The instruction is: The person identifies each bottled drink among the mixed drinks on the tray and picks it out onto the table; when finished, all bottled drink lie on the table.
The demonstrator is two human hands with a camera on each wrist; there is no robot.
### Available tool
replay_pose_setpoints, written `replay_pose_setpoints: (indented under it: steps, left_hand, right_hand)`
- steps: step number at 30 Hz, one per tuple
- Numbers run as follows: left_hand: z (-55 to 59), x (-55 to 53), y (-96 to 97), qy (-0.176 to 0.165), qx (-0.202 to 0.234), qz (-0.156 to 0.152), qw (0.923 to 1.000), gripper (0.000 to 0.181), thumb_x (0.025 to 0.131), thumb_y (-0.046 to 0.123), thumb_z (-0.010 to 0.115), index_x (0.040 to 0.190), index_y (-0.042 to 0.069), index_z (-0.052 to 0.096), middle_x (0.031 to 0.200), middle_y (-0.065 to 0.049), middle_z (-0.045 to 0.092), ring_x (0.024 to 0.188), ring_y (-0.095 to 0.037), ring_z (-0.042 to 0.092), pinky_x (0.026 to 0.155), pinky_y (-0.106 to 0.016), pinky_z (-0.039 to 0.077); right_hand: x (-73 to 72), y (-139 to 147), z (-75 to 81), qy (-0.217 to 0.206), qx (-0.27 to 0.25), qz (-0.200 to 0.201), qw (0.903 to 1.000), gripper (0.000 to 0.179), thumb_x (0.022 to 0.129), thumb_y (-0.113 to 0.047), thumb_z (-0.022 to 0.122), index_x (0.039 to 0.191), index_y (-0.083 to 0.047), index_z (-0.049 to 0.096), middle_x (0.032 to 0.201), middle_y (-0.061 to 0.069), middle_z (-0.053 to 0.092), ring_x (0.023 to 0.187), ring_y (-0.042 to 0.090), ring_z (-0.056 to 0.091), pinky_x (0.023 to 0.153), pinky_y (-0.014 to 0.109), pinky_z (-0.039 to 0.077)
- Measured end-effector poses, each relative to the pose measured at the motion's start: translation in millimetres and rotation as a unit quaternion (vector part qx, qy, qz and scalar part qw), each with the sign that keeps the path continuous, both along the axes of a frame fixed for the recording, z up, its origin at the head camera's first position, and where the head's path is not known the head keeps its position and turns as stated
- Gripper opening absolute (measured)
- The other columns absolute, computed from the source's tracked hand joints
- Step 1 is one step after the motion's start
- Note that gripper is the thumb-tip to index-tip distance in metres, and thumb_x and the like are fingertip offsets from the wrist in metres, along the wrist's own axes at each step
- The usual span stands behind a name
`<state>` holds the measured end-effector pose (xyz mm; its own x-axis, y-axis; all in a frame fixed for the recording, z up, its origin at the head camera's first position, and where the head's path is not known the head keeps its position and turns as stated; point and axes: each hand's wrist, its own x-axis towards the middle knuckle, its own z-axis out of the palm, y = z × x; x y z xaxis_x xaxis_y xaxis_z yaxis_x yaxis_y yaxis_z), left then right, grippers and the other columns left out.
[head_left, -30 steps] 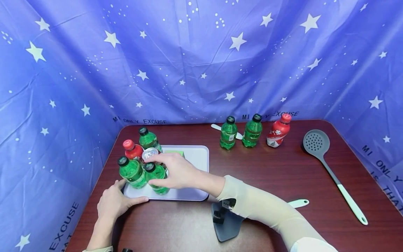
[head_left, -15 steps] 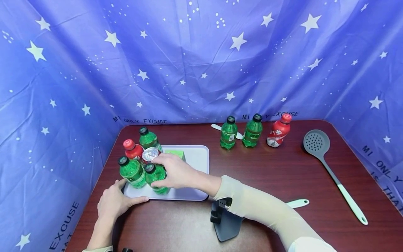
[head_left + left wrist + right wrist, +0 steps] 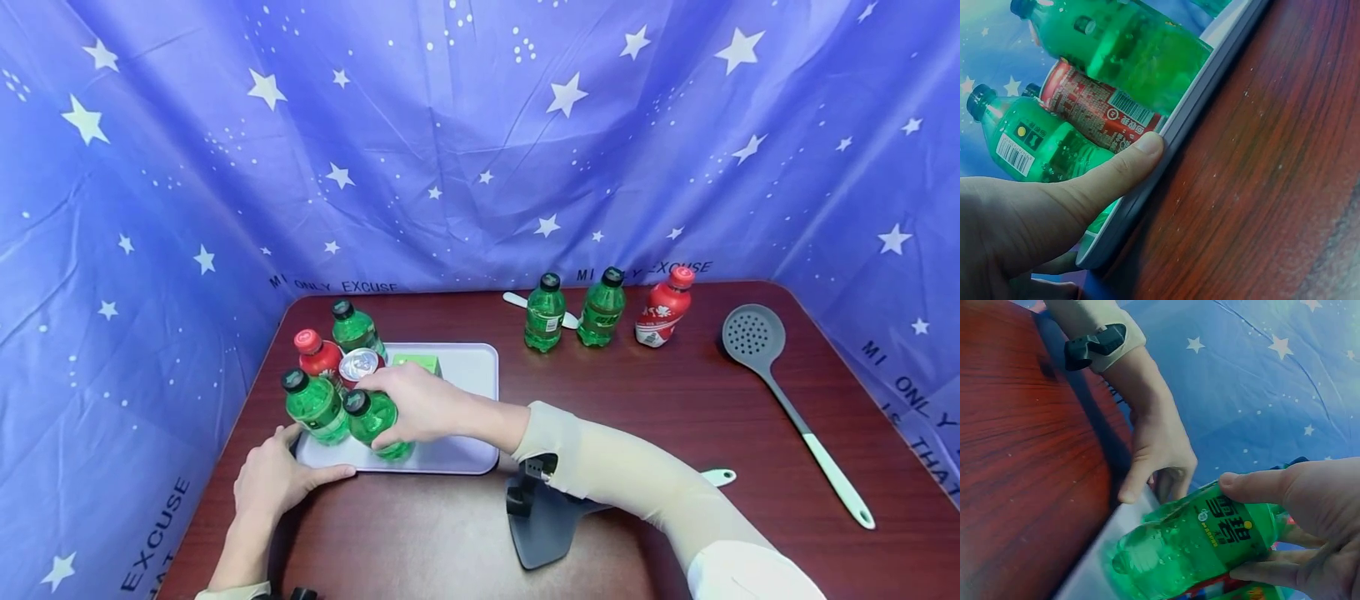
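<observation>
My left hand [image 3: 273, 477] grips the front left corner of a pale rectangular tray [image 3: 461, 454]; in the left wrist view its thumb [image 3: 1122, 164] presses the rim. My right hand [image 3: 427, 406] holds a green soda bottle [image 3: 369, 418] with a black cap, at the tray's front. Thumb and fingers wrap around this bottle [image 3: 1179, 550] in the right wrist view, where it looks slightly tilted. Close by on the tray stand a red drink can [image 3: 360, 364], a red-capped bottle [image 3: 321, 360], two more green bottles [image 3: 315, 410] and a light green box [image 3: 420, 362], partly hidden by my right hand.
At the back stand two green bottles [image 3: 544, 317] and a red bottle [image 3: 663, 308], with a white utensil [image 3: 516, 298] behind them. A skimmer [image 3: 780, 392] lies at the right. Beneath my right forearm lies a grey turner [image 3: 542, 533]. A starry curtain [image 3: 465, 150] encloses the table.
My right hand's fingers have drawn away from the can top and closed further around the front green bottle. Its lower end has shifted slightly right. My left hand stays at the tray corner.
</observation>
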<state>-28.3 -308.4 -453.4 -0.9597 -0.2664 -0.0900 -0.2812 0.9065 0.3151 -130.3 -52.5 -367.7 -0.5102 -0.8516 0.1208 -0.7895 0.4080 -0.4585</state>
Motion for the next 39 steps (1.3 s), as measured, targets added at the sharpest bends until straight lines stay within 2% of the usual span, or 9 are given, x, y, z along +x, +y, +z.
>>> replay_pose_setpoints:
  steps: [5, 10, 14, 19, 23, 26, 32, 39]
  left_hand:
    - [-1.0, 0.9, -0.7, -0.008, 0.000, 0.003, 1.0000, 0.131, 0.051, 0.088, 0.086, 0.146, 0.002, 0.059, 0.137, -0.039, 0.061, 0.108, -0.057, 0.067, 0.073, -0.064, 0.057]
    - [-2.2, 0.7, -0.6, -0.013, 0.004, 0.006, 0.9999, 0.133, 0.051, 0.089, 0.085, 0.147, 0.002, 0.057, 0.139, -0.039, 0.061, 0.111, -0.057, 0.066, 0.077, -0.066, 0.057]
    - [-3.0, 1.6, -0.6, -0.017, 0.005, 0.010, 0.9998, 0.135, 0.051, 0.090, 0.085, 0.148, 0.001, 0.057, 0.140, -0.039, 0.060, 0.112, -0.057, 0.066, 0.079, -0.066, 0.057]
    - [-2.6, 2.4, -0.9, -0.025, 0.004, 0.012, 0.9996, 0.136, 0.051, 0.090, 0.085, 0.148, -0.001, 0.056, 0.142, -0.039, 0.059, 0.115, -0.057, 0.065, 0.081, -0.066, 0.057]
    - [-2.5, 1.9, -1.0, -0.022, 0.003, 0.011, 0.9997, 0.136, 0.051, 0.090, 0.085, 0.148, 0.000, 0.056, 0.142, -0.039, 0.059, 0.115, -0.057, 0.065, 0.079, -0.065, 0.058]
    - [-3.1, 0.8, -0.7, -0.018, 0.005, 0.009, 0.9998, 0.136, 0.050, 0.091, 0.085, 0.148, 0.001, 0.057, 0.142, -0.038, 0.059, 0.114, -0.056, 0.066, 0.077, -0.065, 0.058]
    - [-3.8, -0.2, -0.7, -0.020, 0.004, 0.011, 0.9997, 0.136, 0.049, 0.092, 0.084, 0.148, 0.002, 0.057, 0.144, -0.039, 0.057, 0.115, -0.056, 0.065, 0.078, -0.065, 0.057]
    - [-2.8, -1.7, -1.7, -0.016, 0.002, 0.008, 0.9998, 0.136, 0.050, 0.092, 0.084, 0.148, 0.001, 0.057, 0.142, -0.039, 0.059, 0.113, -0.056, 0.066, 0.077, -0.064, 0.058]
  right_hand:
    - [-4.1, 12, 15.9, -0.014, -0.025, 0.001, 0.9996, 0.067, 0.081, -0.040, 0.094, 0.137, -0.014, 0.067, 0.126, -0.005, 0.074, 0.110, 0.010, 0.070, 0.100, 0.023, 0.055]
    - [-10.7, 34, 39.6, -0.016, -0.045, -0.008, 0.9988, 0.067, 0.080, -0.039, 0.095, 0.136, -0.013, 0.068, 0.124, -0.005, 0.076, 0.111, 0.010, 0.072, 0.099, 0.026, 0.056]
    - [-15.8, 54, 55.6, -0.024, -0.055, -0.034, 0.9976, 0.065, 0.080, -0.039, 0.095, 0.135, -0.014, 0.069, 0.121, -0.004, 0.078, 0.110, 0.010, 0.073, 0.097, 0.028, 0.059]
    - [-19.9, 81, 70.1, -0.058, -0.094, -0.059, 0.9922, 0.060, 0.080, -0.032, 0.096, 0.130, -0.013, 0.070, 0.112, -0.003, 0.079, 0.101, 0.008, 0.076, 0.088, 0.030, 0.064]
    - [-22.3, 102, 81.8, -0.071, -0.119, -0.079, 0.9871, 0.058, 0.080, -0.028, 0.096, 0.130, -0.014, 0.069, 0.109, -0.003, 0.079, 0.092, 0.007, 0.077, 0.082, 0.025, 0.064]
    - [-24.8, 120, 88.8, -0.061, -0.138, -0.102, 0.9832, 0.056, 0.079, -0.026, 0.096, 0.128, -0.016, 0.069, 0.108, -0.004, 0.079, 0.092, 0.007, 0.078, 0.077, 0.023, 0.063]
    - [-29.0, 156, 95.4, -0.019, -0.141, -0.158, 0.9772, 0.057, 0.076, -0.029, 0.099, 0.124, -0.018, 0.070, 0.108, -0.005, 0.080, 0.100, 0.013, 0.080, 0.080, 0.030, 0.065]
    - [-29.7, 203, 97.6, 0.022, -0.121, -0.226, 0.9662, 0.059, 0.074, -0.026, 0.100, 0.126, -0.019, 0.071, 0.104, -0.002, 0.081, 0.088, 0.012, 0.078, 0.073, 0.030, 0.062]
